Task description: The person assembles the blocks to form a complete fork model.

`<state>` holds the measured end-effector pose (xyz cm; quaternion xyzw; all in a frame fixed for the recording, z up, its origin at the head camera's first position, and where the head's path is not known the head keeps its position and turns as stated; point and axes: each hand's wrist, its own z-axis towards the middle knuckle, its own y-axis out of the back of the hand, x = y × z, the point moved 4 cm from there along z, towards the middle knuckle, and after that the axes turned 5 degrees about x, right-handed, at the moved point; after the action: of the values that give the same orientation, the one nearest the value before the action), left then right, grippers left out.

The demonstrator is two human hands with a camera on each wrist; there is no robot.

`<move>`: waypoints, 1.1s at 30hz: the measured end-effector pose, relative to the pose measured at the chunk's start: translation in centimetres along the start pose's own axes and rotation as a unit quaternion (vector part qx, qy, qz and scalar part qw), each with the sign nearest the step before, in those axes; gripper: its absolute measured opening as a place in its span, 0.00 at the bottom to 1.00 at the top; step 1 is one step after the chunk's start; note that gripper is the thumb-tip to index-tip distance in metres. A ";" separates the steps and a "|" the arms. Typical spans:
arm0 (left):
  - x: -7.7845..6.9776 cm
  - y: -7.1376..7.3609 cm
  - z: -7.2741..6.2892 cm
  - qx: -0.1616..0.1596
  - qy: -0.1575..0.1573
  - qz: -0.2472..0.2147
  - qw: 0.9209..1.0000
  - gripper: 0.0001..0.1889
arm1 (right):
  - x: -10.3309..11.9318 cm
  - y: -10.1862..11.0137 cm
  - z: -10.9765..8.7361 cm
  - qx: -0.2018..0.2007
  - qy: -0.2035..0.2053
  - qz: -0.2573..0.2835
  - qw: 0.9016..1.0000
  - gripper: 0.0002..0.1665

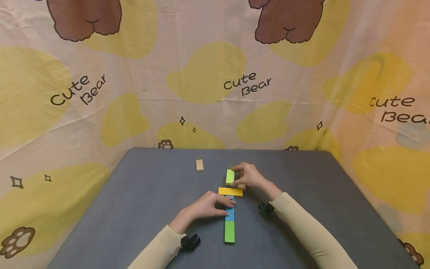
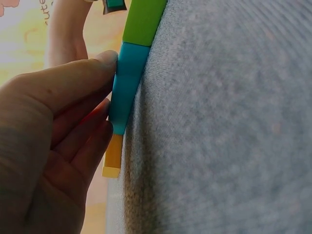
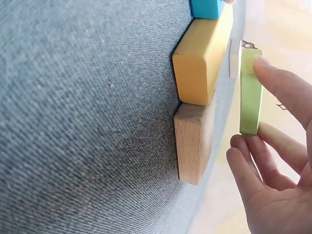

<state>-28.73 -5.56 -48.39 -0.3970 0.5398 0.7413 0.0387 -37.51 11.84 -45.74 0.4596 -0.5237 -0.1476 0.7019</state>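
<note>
A light green block (image 1: 230, 177) is pinched by its ends between the thumb and fingers of my right hand (image 1: 250, 175); the right wrist view shows it raised off the table. Below that hand a plain wooden block (image 3: 193, 141) stands against a yellow block (image 1: 230, 192), partly hidden in the head view. Lying crosswise, the yellow block meets the far end of a blue block (image 1: 230, 215). My left hand (image 1: 208, 205) rests its thumb and fingertips on the blue block's top. A green block (image 1: 230, 232) continues the row at the near end.
Farther back on the grey table (image 1: 151, 194) lies another plain wooden block (image 1: 199, 165), left of the row. Patterned cloth (image 1: 201, 74) hangs round the table's back and sides. Dark wrist cameras (image 1: 190, 243) stick out beside both sleeves.
</note>
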 end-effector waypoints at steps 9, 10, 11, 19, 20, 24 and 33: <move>-0.1 0.0 0.0 0.002 0.000 0.000 1.000 0.17 | 0.3 -0.1 -0.5 -0.006 0.017 -0.022 1.000 0.38; -0.1 0.0 -0.1 0.003 0.000 -0.001 1.000 0.17 | 0.3 -0.1 -0.5 -0.006 0.016 -0.020 1.000 0.38; -0.1 0.0 -0.1 0.004 0.000 -0.001 1.000 0.17 | 0.3 -0.1 -0.6 -0.007 0.016 -0.019 1.000 0.38; -0.2 -0.1 0.0 0.004 0.005 0.004 1.000 0.17 | 0.1 -0.2 -0.8 -0.012 0.015 -0.024 1.000 0.38; -0.2 0.0 0.0 0.004 0.005 0.005 1.000 0.17 | 0.0 -0.3 -0.8 -0.012 0.013 -0.023 1.000 0.38; -0.2 0.0 0.0 0.005 0.004 0.003 1.000 0.17 | -0.1 -0.4 -0.8 -0.013 0.011 -0.022 1.000 0.37; -0.3 0.0 0.1 0.005 0.006 0.001 1.000 0.17 | -0.4 -0.7 -0.8 -0.015 0.002 -0.017 1.000 0.37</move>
<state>-28.55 -5.39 -48.24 -0.4012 0.5439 0.7361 0.0368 -36.79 12.18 -46.59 0.4583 -0.5120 -0.1665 0.7071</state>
